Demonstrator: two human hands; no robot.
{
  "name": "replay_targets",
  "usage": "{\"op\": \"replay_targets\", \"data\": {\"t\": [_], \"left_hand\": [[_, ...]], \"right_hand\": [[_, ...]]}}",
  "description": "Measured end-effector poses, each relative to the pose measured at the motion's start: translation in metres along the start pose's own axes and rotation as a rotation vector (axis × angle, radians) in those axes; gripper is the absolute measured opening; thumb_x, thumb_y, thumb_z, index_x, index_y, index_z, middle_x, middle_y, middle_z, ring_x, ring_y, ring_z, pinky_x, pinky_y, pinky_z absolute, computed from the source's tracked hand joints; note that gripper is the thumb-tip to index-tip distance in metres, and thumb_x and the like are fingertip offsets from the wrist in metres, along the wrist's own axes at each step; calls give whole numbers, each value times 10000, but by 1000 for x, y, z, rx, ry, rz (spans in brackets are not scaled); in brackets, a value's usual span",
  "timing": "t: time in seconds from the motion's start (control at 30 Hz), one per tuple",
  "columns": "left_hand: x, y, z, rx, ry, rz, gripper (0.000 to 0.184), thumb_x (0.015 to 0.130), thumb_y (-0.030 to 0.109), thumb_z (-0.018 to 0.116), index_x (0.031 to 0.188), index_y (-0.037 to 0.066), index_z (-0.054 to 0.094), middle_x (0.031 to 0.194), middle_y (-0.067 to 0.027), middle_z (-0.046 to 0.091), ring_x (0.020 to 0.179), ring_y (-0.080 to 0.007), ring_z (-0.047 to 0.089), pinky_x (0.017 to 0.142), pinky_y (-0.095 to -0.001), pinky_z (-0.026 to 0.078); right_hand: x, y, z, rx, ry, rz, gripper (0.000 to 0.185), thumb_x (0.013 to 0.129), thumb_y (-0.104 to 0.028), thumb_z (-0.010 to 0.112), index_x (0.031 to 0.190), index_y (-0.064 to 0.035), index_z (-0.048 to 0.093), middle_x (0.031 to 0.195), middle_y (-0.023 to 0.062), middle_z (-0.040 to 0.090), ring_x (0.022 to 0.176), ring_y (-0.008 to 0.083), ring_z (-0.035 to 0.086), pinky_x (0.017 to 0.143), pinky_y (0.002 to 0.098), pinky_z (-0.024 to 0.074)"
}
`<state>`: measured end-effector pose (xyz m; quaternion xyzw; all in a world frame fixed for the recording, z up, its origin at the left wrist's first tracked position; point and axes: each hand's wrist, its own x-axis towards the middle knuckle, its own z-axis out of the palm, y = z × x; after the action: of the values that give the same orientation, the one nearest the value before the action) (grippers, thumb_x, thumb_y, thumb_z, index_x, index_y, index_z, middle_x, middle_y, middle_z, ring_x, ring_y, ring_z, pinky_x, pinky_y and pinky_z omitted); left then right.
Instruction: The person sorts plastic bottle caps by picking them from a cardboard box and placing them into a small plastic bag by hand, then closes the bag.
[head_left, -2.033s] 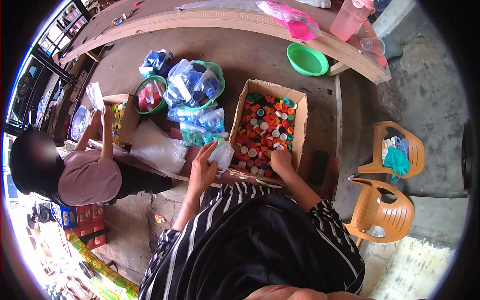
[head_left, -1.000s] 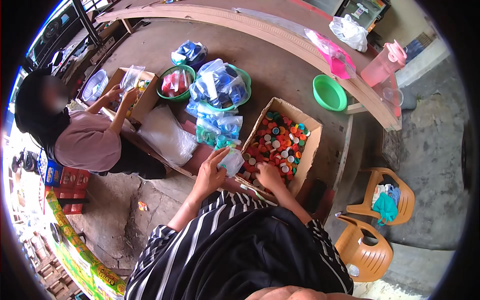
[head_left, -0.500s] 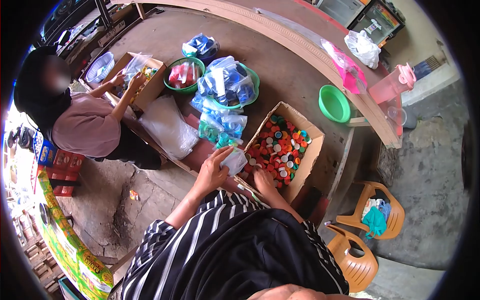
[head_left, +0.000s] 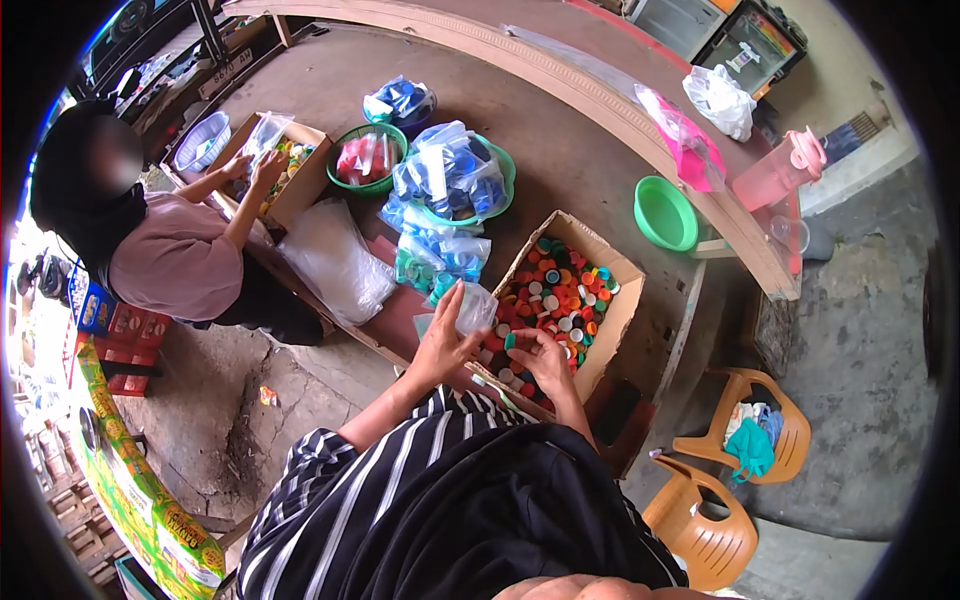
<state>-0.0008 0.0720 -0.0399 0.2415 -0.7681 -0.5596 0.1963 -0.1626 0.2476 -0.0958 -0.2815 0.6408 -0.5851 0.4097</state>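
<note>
My left hand (head_left: 446, 342) holds a clear plastic bag (head_left: 476, 309) beside the near left edge of a cardboard box (head_left: 615, 335). Many bottle caps (head_left: 568, 295), mostly red and orange, lie in that box. Over its near left part, my right hand (head_left: 543, 361) pinches a green cap (head_left: 510, 341) between thumb and fingers, close to the bag. Bags of blue and green caps (head_left: 440, 257) lie just beyond my left hand, against a green basket heaped with bagged blue caps (head_left: 452, 175).
At the left, a co-worker (head_left: 180, 255) handles a plastic bag over another box (head_left: 305, 180). A stack of clear bags (head_left: 337, 262) lies between us. Farther off are a basket of red caps (head_left: 367, 158) and a green basin (head_left: 666, 213). Orange chairs (head_left: 705, 520) stand at the right.
My right hand has risen out of the caps with a green cap in its fingers. My left hand has shifted slightly right with the bag.
</note>
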Motion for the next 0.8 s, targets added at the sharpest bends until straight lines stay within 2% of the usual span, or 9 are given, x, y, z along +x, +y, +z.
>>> {"op": "replay_targets", "data": {"t": [0.07,0.13,0.23,0.27,0.37,0.63,0.67,0.77,0.8], "left_hand": [[2,2,12,70,-2,69,898,883,288,728,1531,-23,189,1560,-233,240,988,-291,690,842,-348,559],[9,-16,24,373,87,383,993,843,289,779,1526,-54,146,1566,-259,198,1053,-309,672,839,-346,578],[9,-5,27,-99,-169,15,1020,823,272,803,1528,-53,142,1577,-253,183,1222,-321,573,936,-377,540],[9,3,25,-154,-186,-53,992,820,242,807,1525,-53,175,1564,-255,230,1346,-318,450,1029,-376,471],[14,-14,27,-32,-186,85,973,816,245,813,1517,-58,210,1540,-255,287,1398,-310,378,1073,-366,423],[15,4,21,-102,-261,51,964,816,254,816,1511,-63,228,1527,-240,310,1343,-268,435,993,-338,489],[15,5,20,-123,-276,55,960,817,253,815,1510,-63,230,1527,-238,308,1339,-265,437,979,-334,500],[18,7,22,-296,-253,-149,977,806,259,826,1511,-59,230,1534,-238,297,1303,-260,480,925,-318,530],[20,5,24,-192,-221,-63,985,801,263,831,1512,-57,229,1536,-240,295,1278,-255,502,913,-315,535]], "right_hand": [[-5,-11,8,91,-36,6,331,883,12,696,1195,3,586,1032,53,681,944,107,647,809,245,529],[-8,-6,14,57,-27,3,310,886,10,695,1177,1,589,1032,48,675,944,110,648,818,248,529],[-11,-5,23,190,-38,-28,268,889,7,694,1139,-6,599,1027,36,667,944,116,650,831,262,533],[-11,-1,20,170,-39,-25,264,889,5,695,1135,-6,601,1029,36,667,944,118,651,837,266,534],[-15,-14,15,98,-46,3,171,951,-42,630,1117,-4,608,1027,50,670,923,134,663,850,282,543],[-20,-36,6,265,-16,5,185,1014,-109,546,1114,27,624,996,71,691,902,153,686,825,282,552],[-20,-34,0,229,31,77,215,984,-83,586,1175,10,616,1039,75,669,921,152,678,819,281,547],[-15,-3,-11,-224,211,-141,330,923,-54,656,1249,-35,605,1108,80,632,964,164,655,815,291,536],[-16,-4,-12,-519,310,-280,484,846,-45,731,1308,-89,591,1175,82,585,998,183,631,824,305,525]]}}
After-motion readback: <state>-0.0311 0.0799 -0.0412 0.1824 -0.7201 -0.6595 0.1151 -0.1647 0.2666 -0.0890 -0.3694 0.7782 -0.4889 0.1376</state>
